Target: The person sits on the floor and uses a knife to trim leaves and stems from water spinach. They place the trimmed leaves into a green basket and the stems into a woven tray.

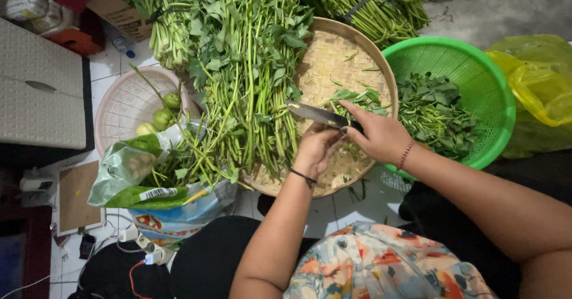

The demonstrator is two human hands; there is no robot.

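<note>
My right hand (381, 133) grips the dark handle of a knife (316, 113) whose blade points left over a round woven bamboo tray (339, 51). My left hand (316, 150) is curled just below the blade, its fingers closed on green stems beside the knife. A big pile of long leafy green stalks (250, 78) lies across the tray's left side. Loose leaves (357, 98) sit on the tray near the blade. A green plastic basket (476, 66) to the right holds picked leaves (435, 114).
A pink plastic basket (128, 102) with small green fruits (161, 117) stands at left. Plastic bags (155, 186) of greens lie in front of it. More bundled stalks (369, 7) rest at the top. A yellow plastic bag (542, 84) is at far right, a cardboard box (119, 13) at upper left.
</note>
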